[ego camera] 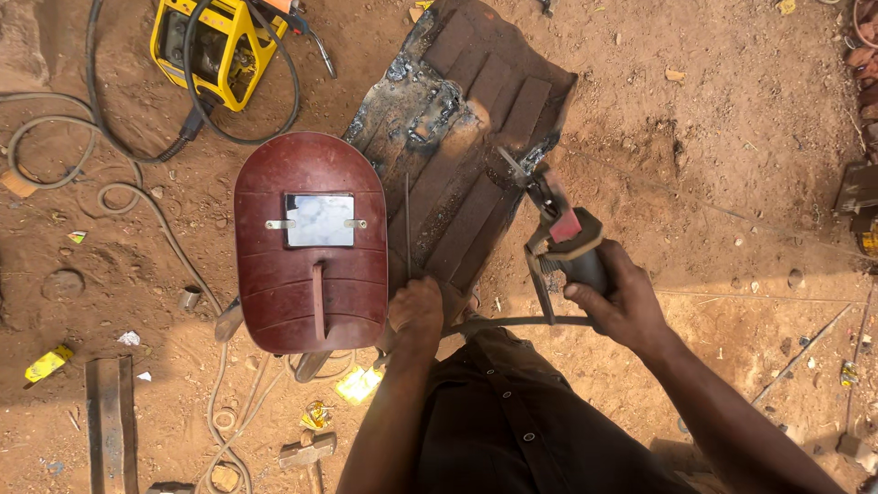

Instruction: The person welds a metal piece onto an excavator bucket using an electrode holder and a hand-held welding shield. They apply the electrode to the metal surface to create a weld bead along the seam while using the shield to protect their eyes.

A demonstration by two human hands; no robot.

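My right hand (615, 297) is shut on the dark handle of a welding electrode holder (560, 236), whose jaws point up-left toward a rusty ribbed metal sheet (476, 137) lying on the dirt. My left hand (416, 311) is closed at the sheet's near edge and pinches a thin welding rod (408, 224) that stands up over the sheet. A dark red hand-held welding shield (311, 242) with a small rectangular window lies face down just left of my left hand.
A yellow welding machine (212, 46) sits at the top left, its cables (137, 197) snaking over the dirt. A hammer (308, 453), a metal bar (110, 425) and yellow scraps lie near the bottom left. Bricks and metal pieces (860, 192) line the right edge.
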